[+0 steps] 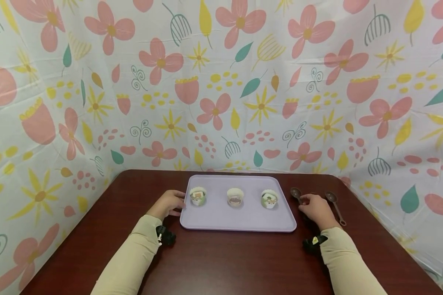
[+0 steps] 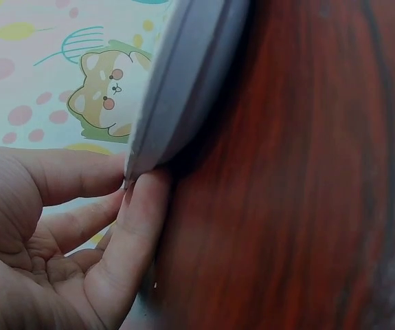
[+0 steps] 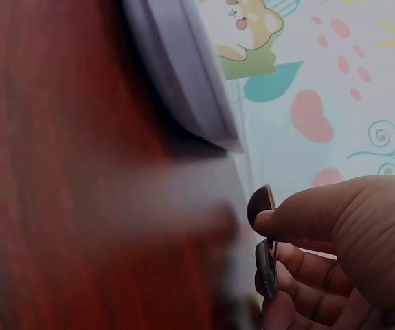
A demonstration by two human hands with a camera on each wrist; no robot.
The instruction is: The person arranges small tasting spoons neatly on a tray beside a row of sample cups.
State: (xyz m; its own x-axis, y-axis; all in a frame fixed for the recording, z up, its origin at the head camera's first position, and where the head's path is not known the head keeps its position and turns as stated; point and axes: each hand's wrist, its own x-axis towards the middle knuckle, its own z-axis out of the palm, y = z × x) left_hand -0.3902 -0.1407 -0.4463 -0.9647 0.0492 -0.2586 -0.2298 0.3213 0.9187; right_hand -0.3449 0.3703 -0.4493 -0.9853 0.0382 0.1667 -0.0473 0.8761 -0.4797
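Observation:
At the left edge of the lavender tray (image 1: 240,221), my left hand (image 1: 168,204) pinches the rim between thumb and fingers, as the left wrist view shows. Three small paper baking cups stand in a row on the tray: a left cup (image 1: 197,197), a middle cup (image 1: 235,198) and a right cup (image 1: 269,199), all with cartoon prints. To the right of the tray, my right hand (image 1: 317,208) pinches a dark brown measuring spoon (image 1: 296,192). In the right wrist view a second dark bowl (image 3: 266,268) shows by the fingers; the hand hides the handles.
Another brown measuring spoon (image 1: 331,197) lies right of my right hand, its holed handle pointing toward me. Everything rests on a dark reddish table (image 1: 221,262). Behind the table hangs a flower-print cloth (image 1: 214,135).

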